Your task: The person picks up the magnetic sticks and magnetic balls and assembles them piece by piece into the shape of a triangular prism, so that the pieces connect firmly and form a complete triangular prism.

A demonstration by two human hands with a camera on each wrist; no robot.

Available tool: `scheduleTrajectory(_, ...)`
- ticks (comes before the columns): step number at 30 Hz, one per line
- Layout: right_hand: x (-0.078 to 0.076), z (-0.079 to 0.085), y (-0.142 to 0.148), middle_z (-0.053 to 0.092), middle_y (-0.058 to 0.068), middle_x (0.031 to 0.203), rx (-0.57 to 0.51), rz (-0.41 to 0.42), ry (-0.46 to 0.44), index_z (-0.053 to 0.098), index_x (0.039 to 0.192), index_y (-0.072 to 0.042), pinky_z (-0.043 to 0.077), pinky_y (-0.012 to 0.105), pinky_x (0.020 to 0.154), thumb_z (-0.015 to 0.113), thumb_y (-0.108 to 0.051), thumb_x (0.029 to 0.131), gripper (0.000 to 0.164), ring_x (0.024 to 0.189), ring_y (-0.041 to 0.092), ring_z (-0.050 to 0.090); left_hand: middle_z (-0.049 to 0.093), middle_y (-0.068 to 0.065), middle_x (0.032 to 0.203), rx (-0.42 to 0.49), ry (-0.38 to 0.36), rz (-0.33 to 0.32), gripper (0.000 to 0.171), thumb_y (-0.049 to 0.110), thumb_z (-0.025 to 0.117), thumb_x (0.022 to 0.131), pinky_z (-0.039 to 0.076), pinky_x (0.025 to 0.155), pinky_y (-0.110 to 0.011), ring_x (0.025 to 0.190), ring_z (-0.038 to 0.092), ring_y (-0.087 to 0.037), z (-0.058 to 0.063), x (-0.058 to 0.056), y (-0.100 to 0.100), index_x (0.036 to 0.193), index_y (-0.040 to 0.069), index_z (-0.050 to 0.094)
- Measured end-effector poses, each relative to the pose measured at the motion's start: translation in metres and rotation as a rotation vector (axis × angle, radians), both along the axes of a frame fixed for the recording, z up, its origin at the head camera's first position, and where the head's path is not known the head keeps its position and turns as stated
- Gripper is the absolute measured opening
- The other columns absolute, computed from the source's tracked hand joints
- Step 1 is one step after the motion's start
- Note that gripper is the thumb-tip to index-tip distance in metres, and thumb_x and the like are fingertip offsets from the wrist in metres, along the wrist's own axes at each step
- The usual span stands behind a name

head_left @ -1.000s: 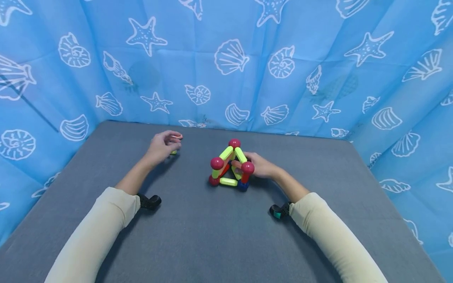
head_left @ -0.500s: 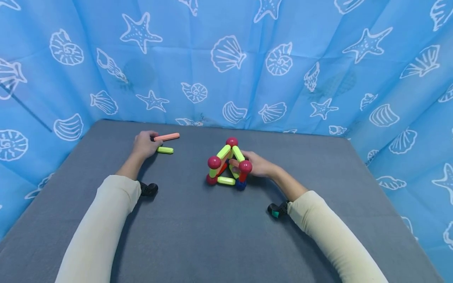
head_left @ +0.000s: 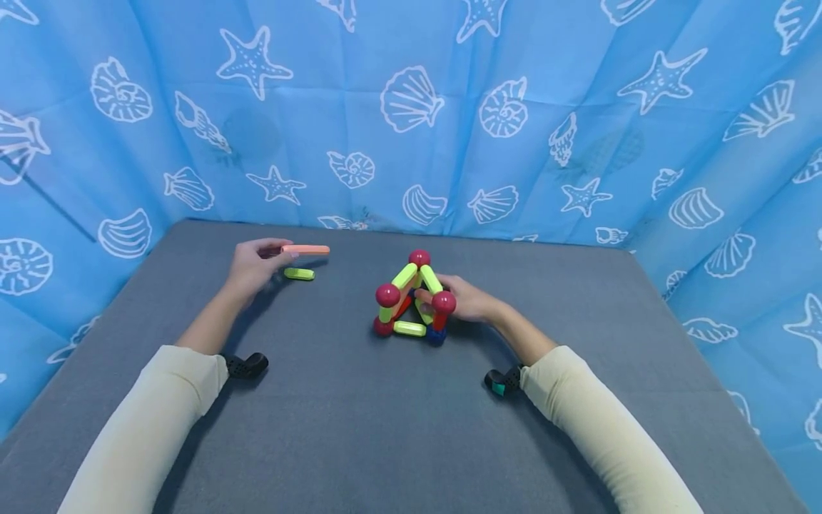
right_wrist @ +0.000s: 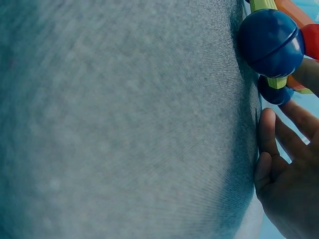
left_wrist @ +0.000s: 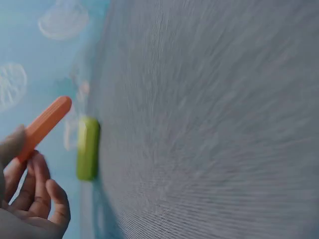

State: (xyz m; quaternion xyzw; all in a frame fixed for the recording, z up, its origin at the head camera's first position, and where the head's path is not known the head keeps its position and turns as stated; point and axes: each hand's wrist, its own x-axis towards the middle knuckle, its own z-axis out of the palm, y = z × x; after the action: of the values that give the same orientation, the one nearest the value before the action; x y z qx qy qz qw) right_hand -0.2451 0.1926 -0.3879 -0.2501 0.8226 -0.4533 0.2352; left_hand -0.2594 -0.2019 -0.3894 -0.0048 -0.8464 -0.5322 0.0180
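In the head view my left hand (head_left: 252,268) pinches an orange magnetic building stick (head_left: 308,250) by its left end, between thumb and fingers. The stick (left_wrist: 49,119) is raised off the cloth and points away from the palm. Just below it a short lime-green stick (head_left: 299,274) lies on the table. My right hand (head_left: 467,300) holds the right side of a frame of magnetic sticks and balls (head_left: 411,328), thumb reaching inside it. The right wrist view shows a blue ball (right_wrist: 271,44) by the thumb and a fingertip at another blue ball (right_wrist: 275,90); the exact grip is partly hidden.
A grey cloth-covered table (head_left: 359,414) spreads under both arms. Behind and at the sides hangs a blue curtain (head_left: 359,93) with white shell and starfish prints. Black wrist devices (head_left: 247,366) sit below both forearms.
The left hand has moved left from above the sticks, taken hold of the orange stick and lifted it slightly. The right hand has stayed at the frame.
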Motion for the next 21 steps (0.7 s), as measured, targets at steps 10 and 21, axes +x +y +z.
scheduleTrajectory(10,0.0,-0.001,0.001,0.06,0.014,0.106,-0.008,0.013,0.02,0.055,0.126,-0.006,0.049,0.042,0.092,0.055,-0.019,0.103,0.027,0.102,0.029,0.059,0.068,0.002,0.104,0.361,0.016,-0.162,0.046,0.028,0.072,0.092,0.054,0.08,-0.028,0.091,0.061,-0.016,0.022,0.05,0.032,0.127,-0.001,0.063)
scheduleTrajectory(21,0.002,0.003,-0.003,0.059,0.013,0.107,0.005,-0.007,0.005,0.055,0.125,-0.006,0.049,0.042,0.091,0.057,-0.019,0.101,0.027,0.102,0.028,0.058,0.069,-0.009,0.115,0.271,-0.093,-0.363,0.042,0.02,0.077,0.088,0.052,0.087,-0.038,0.101,0.064,-0.022,0.007,0.087,0.066,0.123,-0.001,0.066)
